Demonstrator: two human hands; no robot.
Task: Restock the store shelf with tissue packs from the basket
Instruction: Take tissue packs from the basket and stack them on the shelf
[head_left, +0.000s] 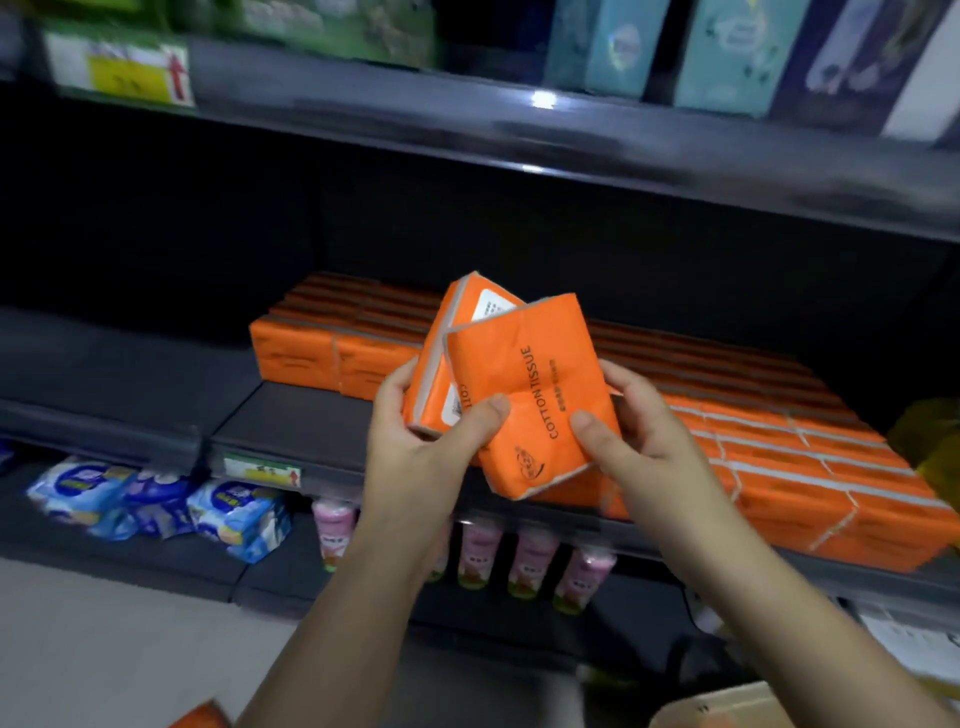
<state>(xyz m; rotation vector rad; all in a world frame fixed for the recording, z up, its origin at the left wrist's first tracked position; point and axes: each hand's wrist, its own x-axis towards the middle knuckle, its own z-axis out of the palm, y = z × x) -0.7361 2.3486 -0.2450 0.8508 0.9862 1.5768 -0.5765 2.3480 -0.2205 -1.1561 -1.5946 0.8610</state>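
Boxes (727, 52) in blue-green stand on the top shelf (415, 122) at 1 o'clock. Blue packs (156, 501) lie on the low shelf at 8 o'clock. Pink bottles (530, 561) stand in a row at 6 o'clock, partly hidden by the arms. A green and yellow price tag (262, 470) sits on the edge of the middle shelf (291, 421). Orange packs already lie stacked on that shelf: a small pile (311, 353) at 10 o'clock from the hands and a big pile (810, 473) at 3 o'clock, close behind the fingers. A yellow bag (930, 441) peeks in at the far right.

Two orange tissue packs are held up in front of the middle shelf, not on it. The front pack (524, 384) is crinkly, tilted, and says "COTTON TISSUE" in dark letters. It covers part of the back pack (462, 322), which shows a white label. The left hand (415, 452) curls round the back pack, its thumb on the front pack. The right hand (644, 431) pinches the front pack's right edge.
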